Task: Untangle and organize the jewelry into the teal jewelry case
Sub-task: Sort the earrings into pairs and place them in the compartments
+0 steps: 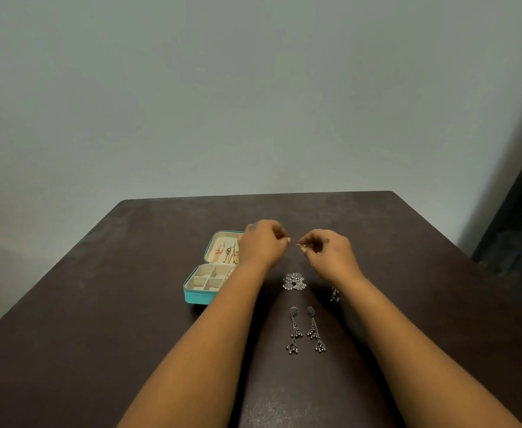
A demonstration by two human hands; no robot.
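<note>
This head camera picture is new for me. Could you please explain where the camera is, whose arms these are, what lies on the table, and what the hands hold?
There is no machine here. A person wears the camera on the head, so it looks down along their own bare arms.

On the dark table lies an open teal jewelry case with cream compartments; some gold pieces sit in its lid. Nearer the middle lie a silver fan-shaped pair and two long silver earrings. Another silver piece is partly hidden by the right arm.

The left hand and right hand are raised close together. The right hand pinches a small gold piece; whether the left grips anything is unclear.
</note>
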